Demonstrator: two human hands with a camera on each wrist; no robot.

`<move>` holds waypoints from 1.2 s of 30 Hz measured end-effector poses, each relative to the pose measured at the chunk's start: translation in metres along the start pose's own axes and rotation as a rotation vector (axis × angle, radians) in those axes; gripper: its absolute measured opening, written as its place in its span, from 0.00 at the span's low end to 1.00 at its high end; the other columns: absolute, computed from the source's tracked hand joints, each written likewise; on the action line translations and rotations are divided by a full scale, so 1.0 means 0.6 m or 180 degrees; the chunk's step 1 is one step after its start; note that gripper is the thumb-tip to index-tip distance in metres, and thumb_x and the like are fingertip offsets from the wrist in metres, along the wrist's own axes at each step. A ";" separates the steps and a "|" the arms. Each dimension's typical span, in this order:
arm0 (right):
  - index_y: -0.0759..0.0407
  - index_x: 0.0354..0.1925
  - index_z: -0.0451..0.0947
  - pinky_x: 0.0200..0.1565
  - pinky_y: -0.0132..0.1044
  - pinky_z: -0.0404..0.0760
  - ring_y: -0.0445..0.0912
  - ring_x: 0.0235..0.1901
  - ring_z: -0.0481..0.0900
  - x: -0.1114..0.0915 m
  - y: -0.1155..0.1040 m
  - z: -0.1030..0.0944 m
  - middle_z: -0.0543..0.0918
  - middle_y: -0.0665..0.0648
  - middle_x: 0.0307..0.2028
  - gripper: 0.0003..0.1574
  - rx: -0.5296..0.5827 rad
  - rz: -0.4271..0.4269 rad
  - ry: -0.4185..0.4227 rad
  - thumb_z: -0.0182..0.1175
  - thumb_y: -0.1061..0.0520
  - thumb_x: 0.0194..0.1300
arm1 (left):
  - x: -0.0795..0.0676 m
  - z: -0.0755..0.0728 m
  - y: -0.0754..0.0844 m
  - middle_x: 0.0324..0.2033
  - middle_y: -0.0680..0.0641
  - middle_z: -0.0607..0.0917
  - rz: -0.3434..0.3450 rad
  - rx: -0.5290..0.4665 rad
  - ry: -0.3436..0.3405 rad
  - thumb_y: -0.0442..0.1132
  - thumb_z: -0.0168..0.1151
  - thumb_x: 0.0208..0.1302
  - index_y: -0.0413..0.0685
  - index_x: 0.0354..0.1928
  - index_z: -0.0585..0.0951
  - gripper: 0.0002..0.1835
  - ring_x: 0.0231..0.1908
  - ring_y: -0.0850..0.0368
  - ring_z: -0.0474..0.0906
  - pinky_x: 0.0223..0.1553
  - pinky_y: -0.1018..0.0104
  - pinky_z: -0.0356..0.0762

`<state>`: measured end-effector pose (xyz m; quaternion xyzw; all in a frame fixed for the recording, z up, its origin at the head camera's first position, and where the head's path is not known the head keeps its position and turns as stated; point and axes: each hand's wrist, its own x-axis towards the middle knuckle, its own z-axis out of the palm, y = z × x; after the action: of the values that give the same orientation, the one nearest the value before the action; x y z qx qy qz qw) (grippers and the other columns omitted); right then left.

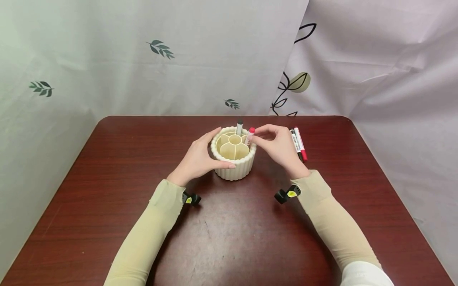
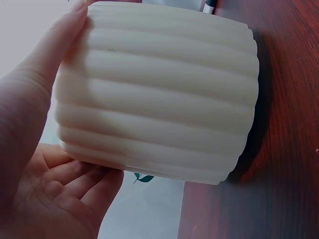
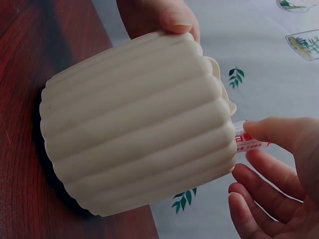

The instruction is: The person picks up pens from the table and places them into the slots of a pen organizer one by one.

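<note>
A cream, ribbed pen holder [image 1: 234,169] with several compartments stands on the table. My left hand [image 1: 198,159] grips it from the left, thumb on the near side and fingers round the far rim; the left wrist view shows its ribbed wall [image 2: 159,94] close up. With thumb and fingertips, my right hand [image 1: 280,147] pinches a white marker with a red cap [image 1: 249,135], its lower part inside a right-hand compartment. In the right wrist view, red print shows on this marker [image 3: 244,138]. A dark-capped marker [image 1: 239,128] stands upright in a back compartment.
Two more markers, one black [image 1: 295,142] and one red [image 1: 301,143], lie side by side on the dark red wooden table [image 1: 229,238], just right of my right hand. Pale curtains [image 1: 200,79] with leaf prints hang behind the table and along its sides.
</note>
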<state>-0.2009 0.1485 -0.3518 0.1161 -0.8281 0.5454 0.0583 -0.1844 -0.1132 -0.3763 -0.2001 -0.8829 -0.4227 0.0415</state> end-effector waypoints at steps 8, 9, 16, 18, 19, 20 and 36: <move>0.51 0.37 0.88 0.37 0.38 0.81 0.47 0.35 0.84 -0.004 0.007 -0.006 0.88 0.49 0.34 0.21 -0.0073 -0.0004 0.0064 0.75 0.38 0.58 | -0.005 0.003 0.001 0.71 0.50 0.70 -0.0008 0.0051 0.0041 0.69 0.82 0.37 0.48 0.78 0.63 0.66 0.67 0.57 0.68 0.66 0.57 0.68; 0.51 0.38 0.88 0.37 0.38 0.81 0.47 0.34 0.85 -0.005 0.008 -0.009 0.88 0.50 0.34 0.21 -0.0060 0.0019 0.0092 0.75 0.37 0.58 | -0.006 0.003 0.002 0.71 0.49 0.70 -0.0012 0.0060 0.0045 0.69 0.81 0.38 0.47 0.78 0.63 0.66 0.67 0.56 0.68 0.66 0.57 0.68; 0.51 0.39 0.88 0.34 0.38 0.76 0.47 0.33 0.81 -0.014 0.019 -0.047 0.87 0.50 0.35 0.27 -0.0210 0.0133 0.0321 0.73 0.31 0.57 | -0.023 -0.003 0.007 0.72 0.51 0.67 -0.0068 0.0230 0.0041 0.72 0.77 0.41 0.50 0.78 0.62 0.65 0.69 0.53 0.65 0.67 0.52 0.66; 0.51 0.40 0.88 0.34 0.38 0.77 0.47 0.34 0.82 -0.016 0.025 -0.062 0.87 0.50 0.36 0.27 -0.0248 0.0184 0.0373 0.72 0.31 0.58 | -0.028 -0.005 0.007 0.73 0.51 0.67 -0.0059 0.0276 0.0030 0.73 0.75 0.43 0.50 0.78 0.62 0.63 0.70 0.54 0.64 0.67 0.51 0.66; 0.52 0.42 0.88 0.35 0.37 0.77 0.47 0.34 0.82 -0.018 0.029 -0.070 0.88 0.50 0.36 0.27 -0.0270 0.0207 0.0396 0.72 0.32 0.59 | -0.030 -0.007 0.008 0.72 0.51 0.67 -0.0062 0.0296 0.0032 0.74 0.74 0.44 0.50 0.78 0.63 0.62 0.70 0.54 0.63 0.68 0.51 0.65; 0.52 0.43 0.89 0.36 0.37 0.77 0.47 0.35 0.82 -0.019 0.032 -0.078 0.88 0.50 0.37 0.27 -0.0290 0.0234 0.0420 0.72 0.32 0.59 | -0.033 -0.009 0.009 0.72 0.51 0.68 -0.0061 0.0317 0.0035 0.74 0.73 0.45 0.50 0.77 0.64 0.61 0.70 0.54 0.63 0.68 0.51 0.65; 0.55 0.57 0.85 0.38 0.25 0.80 0.34 0.35 0.84 -0.026 0.082 -0.197 0.87 0.43 0.41 0.33 -0.0598 0.0718 0.0781 0.71 0.36 0.63 | -0.059 -0.033 0.019 0.66 0.49 0.76 0.0173 0.0494 0.0251 0.58 0.75 0.59 0.47 0.70 0.74 0.41 0.67 0.52 0.69 0.67 0.53 0.66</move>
<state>-0.2020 0.2774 -0.3522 -0.0508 -0.8698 0.4788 0.1079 -0.1497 -0.1332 -0.3640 -0.2033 -0.9050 -0.3592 0.1029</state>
